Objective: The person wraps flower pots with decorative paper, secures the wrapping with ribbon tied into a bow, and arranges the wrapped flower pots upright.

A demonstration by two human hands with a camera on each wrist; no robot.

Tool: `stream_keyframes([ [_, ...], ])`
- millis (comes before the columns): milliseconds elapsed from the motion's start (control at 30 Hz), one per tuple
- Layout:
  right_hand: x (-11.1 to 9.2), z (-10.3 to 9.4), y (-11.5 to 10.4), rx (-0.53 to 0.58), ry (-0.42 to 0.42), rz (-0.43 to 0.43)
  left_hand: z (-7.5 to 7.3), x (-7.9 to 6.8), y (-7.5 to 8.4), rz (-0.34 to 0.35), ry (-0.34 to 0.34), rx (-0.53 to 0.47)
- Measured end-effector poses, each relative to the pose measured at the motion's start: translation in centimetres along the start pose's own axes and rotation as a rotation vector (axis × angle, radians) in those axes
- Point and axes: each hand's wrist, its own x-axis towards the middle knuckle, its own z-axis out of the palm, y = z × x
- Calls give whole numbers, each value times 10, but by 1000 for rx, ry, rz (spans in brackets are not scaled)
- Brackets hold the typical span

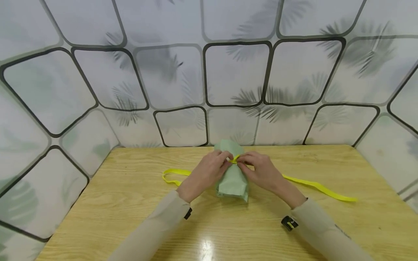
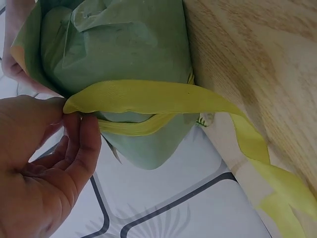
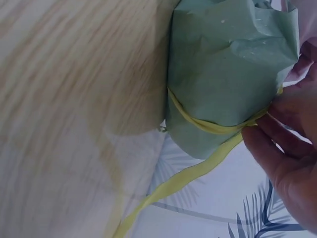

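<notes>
A pale green wrapped bundle (image 1: 232, 183) with creased, folded ends lies lengthwise near the table's far edge. Round its middle runs a yellow ribbon (image 2: 138, 96), crossing on top between the two hands. My left hand (image 1: 207, 168) pinches the ribbon between thumb and fingers on the bundle's left side. From the right, my right hand (image 1: 261, 170) pinches the ribbon close to the crossing, its fingertips right against the wrapping. The right wrist view shows a loop of ribbon (image 3: 210, 128) tight around the green wrapping (image 3: 223, 64), with a loose tail trailing off below.
On the wooden table (image 1: 130, 214), one ribbon tail (image 1: 176, 171) curls to the left and another (image 1: 320, 186) stretches far to the right. A pale wall covering (image 1: 238, 72) with dark rounded outlines and leaf prints rises behind the table and along both sides.
</notes>
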Motion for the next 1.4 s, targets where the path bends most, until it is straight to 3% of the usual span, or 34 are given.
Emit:
stream_keyframes([
  [167,2,-2,1,14,-31,32,1,1,0,36,29,19],
  [433,-1,5,2,-45,-15,-14,4,1,1,96,24,126],
  [700,1,4,0,-35,-6,25,3,3,-4,64,-59,16],
  [1000,1,10,2,-28,21,-45,-3,15,-9,-94,-265,-176],
  [1100,0,11,1,-38,35,-60,-5,18,-9,-136,-292,-238],
  [1400,-4,10,0,-24,51,-58,-6,20,-4,-378,-315,-499],
])
